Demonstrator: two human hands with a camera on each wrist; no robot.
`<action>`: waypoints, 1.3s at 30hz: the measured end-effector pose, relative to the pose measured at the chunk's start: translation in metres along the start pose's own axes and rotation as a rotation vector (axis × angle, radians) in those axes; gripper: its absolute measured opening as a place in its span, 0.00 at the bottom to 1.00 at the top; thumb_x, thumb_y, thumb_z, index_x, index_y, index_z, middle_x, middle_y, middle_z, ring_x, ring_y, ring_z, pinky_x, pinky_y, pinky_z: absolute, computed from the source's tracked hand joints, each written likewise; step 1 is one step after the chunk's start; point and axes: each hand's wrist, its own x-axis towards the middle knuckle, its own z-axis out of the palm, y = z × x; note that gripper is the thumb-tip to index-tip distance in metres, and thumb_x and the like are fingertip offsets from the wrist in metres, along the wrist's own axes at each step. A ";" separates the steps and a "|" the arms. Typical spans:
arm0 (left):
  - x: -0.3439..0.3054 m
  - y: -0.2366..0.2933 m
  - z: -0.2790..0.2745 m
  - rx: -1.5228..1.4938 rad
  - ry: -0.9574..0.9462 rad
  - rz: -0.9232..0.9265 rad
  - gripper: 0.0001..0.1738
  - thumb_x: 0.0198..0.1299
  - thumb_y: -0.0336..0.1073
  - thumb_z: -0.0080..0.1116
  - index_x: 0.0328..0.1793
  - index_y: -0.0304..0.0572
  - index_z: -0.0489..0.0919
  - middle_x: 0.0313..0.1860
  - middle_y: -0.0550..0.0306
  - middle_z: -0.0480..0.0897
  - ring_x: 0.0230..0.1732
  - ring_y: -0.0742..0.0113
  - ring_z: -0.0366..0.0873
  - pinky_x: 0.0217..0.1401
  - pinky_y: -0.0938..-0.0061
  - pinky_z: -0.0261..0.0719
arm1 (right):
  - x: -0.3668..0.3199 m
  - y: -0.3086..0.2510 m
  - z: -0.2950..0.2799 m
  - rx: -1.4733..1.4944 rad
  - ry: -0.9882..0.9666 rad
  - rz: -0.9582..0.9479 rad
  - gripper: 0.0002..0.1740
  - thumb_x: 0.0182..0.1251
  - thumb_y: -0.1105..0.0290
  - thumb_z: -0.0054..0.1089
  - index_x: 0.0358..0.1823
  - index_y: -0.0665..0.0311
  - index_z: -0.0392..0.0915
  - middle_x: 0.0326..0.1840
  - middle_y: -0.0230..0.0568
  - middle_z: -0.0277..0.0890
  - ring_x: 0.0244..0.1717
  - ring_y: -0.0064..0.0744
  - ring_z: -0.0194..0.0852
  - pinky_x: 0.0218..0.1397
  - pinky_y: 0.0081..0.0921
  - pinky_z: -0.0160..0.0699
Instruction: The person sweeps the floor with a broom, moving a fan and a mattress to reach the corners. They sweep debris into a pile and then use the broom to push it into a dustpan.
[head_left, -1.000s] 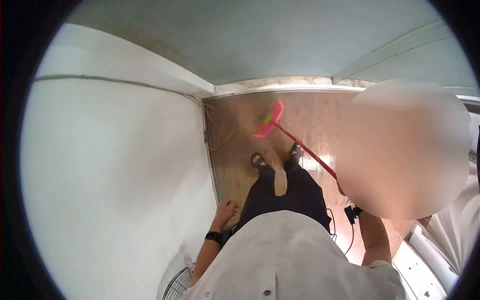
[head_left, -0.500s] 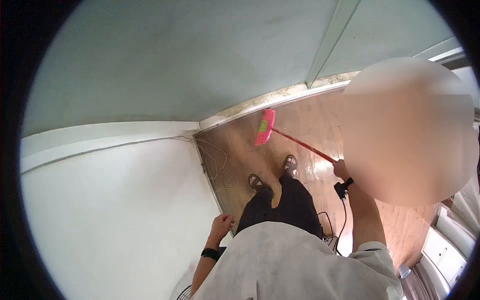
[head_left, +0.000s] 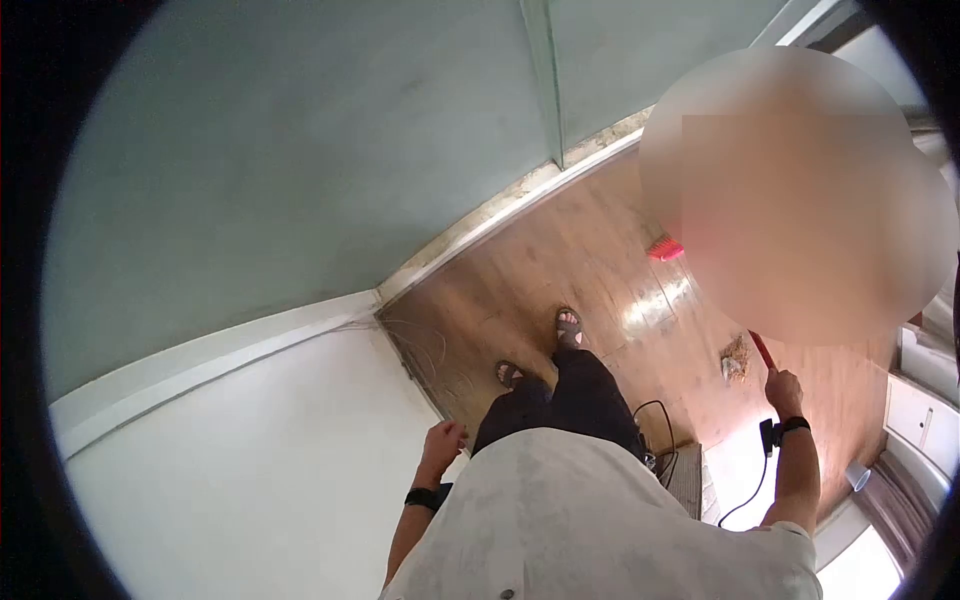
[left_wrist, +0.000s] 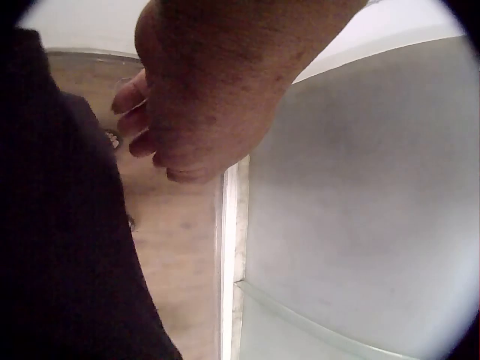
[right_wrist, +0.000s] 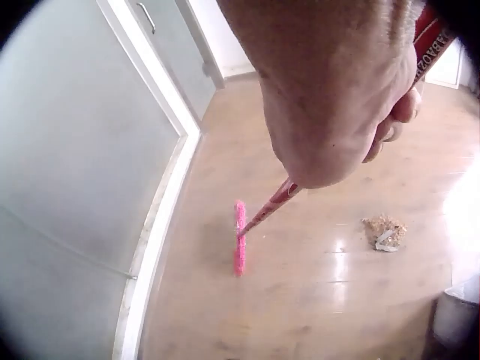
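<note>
My right hand [head_left: 785, 393] grips the red handle of a broom [right_wrist: 240, 238], fingers wrapped round it. The broom's pink head lies low over the wooden floor in the right wrist view. In the head view only an end of its pink bristles shows, the rest hidden behind a blurred patch. A small pile of debris [right_wrist: 385, 233] with a pale scrap in it lies on the floor to the right of the broom head. Beside my left thigh, next to the white wall, my left hand [head_left: 443, 446] hangs loosely curled with nothing in it.
A greenish wall [head_left: 300, 150] with a white base strip runs along the far side of the floor [head_left: 520, 260]. Thin cords [head_left: 425, 345] lie in the left corner. On the right stand a white cabinet [head_left: 920, 420] and a small pale bin [head_left: 857, 475].
The broom has swung to the right, away from the left corner, with my right hand moving right and back. My view has turned rightward, bringing the debris pile into sight. My left hand still hangs.
</note>
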 end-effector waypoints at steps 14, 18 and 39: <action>-0.007 0.062 -0.028 0.191 0.035 0.042 0.18 0.64 0.45 0.56 0.45 0.34 0.81 0.35 0.54 0.85 0.30 0.69 0.80 0.32 0.73 0.79 | -0.044 -0.254 0.111 0.161 -0.286 -0.555 0.23 0.73 0.54 0.44 0.41 0.63 0.85 0.42 0.46 0.85 0.45 0.48 0.84 0.49 0.44 0.82; 0.000 0.080 -0.034 0.224 0.008 0.119 0.18 0.64 0.44 0.55 0.45 0.34 0.81 0.35 0.54 0.85 0.31 0.69 0.80 0.32 0.73 0.79 | -0.040 -0.241 0.118 0.090 -0.222 -0.538 0.20 0.69 0.55 0.49 0.40 0.61 0.85 0.41 0.46 0.85 0.44 0.46 0.84 0.47 0.42 0.83; 0.157 0.141 -0.097 0.319 -0.230 0.149 0.16 0.65 0.44 0.55 0.37 0.37 0.80 0.29 0.54 0.83 0.23 0.70 0.77 0.24 0.74 0.76 | -0.117 -0.081 0.040 0.314 -0.142 0.302 0.33 0.72 0.45 0.41 0.39 0.71 0.83 0.43 0.64 0.81 0.50 0.59 0.80 0.55 0.48 0.77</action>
